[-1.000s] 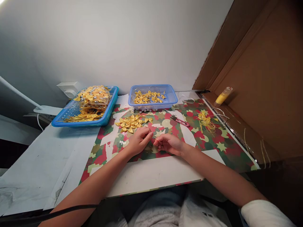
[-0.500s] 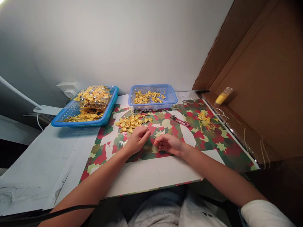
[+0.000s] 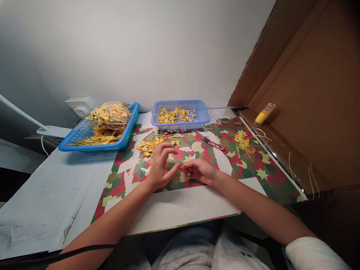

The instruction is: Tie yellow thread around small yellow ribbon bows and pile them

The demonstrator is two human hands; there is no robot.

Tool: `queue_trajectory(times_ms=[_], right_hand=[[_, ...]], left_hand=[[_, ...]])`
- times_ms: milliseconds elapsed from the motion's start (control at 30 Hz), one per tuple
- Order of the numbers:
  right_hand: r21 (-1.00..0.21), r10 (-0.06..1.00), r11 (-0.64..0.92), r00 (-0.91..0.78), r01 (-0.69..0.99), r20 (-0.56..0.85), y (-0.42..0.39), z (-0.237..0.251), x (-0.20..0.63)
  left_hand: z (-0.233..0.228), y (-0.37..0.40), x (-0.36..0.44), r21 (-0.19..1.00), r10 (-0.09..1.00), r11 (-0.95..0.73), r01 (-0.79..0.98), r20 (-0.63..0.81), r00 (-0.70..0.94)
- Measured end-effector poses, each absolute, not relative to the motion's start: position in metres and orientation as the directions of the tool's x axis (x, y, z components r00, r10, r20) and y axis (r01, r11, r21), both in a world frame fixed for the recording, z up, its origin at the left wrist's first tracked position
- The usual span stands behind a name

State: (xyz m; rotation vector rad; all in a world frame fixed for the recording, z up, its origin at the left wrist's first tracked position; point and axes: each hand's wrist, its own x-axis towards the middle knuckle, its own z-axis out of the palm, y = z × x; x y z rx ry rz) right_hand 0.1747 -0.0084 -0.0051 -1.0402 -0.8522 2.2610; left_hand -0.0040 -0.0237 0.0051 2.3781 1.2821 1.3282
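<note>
So the left hand (image 3: 161, 165) is the one that changed here: a second ago it was curled down flat with its fingertips pinched right up against the right hand, and now it has lifted and opened, fingers spread and arched above the camo-pattern mat (image 3: 253, 176), palm turned inward, with nothing visibly in it. The right hand (image 3: 198, 170) hasn't really budged; it rests low on the mat, fingers curled in, pinching what looks like a thin gold wire (image 3: 174, 161) that runs toward the left hand's fingertips. It's too fine to tell whether the left hand actually touches it. Judging from that, the person looks to be mid-way through working the wire, with the left hand letting go or re-gripping. The loose pile of yellow bows (image 3: 153, 144) sits just beyond the left hand, untouched. Farther back are the small blue basket (image 3: 202, 118) with more bows, the bigger blue tray (image 3: 123, 140) on the left, and the red snips (image 3: 214, 144) lying apart to the right.
</note>
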Motion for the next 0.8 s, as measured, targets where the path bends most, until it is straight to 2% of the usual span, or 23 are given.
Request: queue_trajectory(times_ms=[100,200,800], right_hand=[[-0.719,0.673,-0.667,-0.574,-0.197,-0.467,-0.0094,-0.0030,0.1727],[-0.716,0.684,-0.665,-0.560,-0.214,-0.468,-0.0100,-0.0024,0.1717],[-0.713,0.698,-0.661,-0.539,-0.233,-0.471,-0.0095,-0.0029,0.1715]], left_hand=[[0.0025,-0.0285,0.0004,0.283,0.593,-0.700,0.656,0.742,0.313],[-0.0016,-0.0286,0.0039,0.184,0.533,-0.698,0.692,0.779,0.330],[0.0000,-0.0254,0.0052,0.138,0.498,-0.690,0.711,0.803,0.327]])
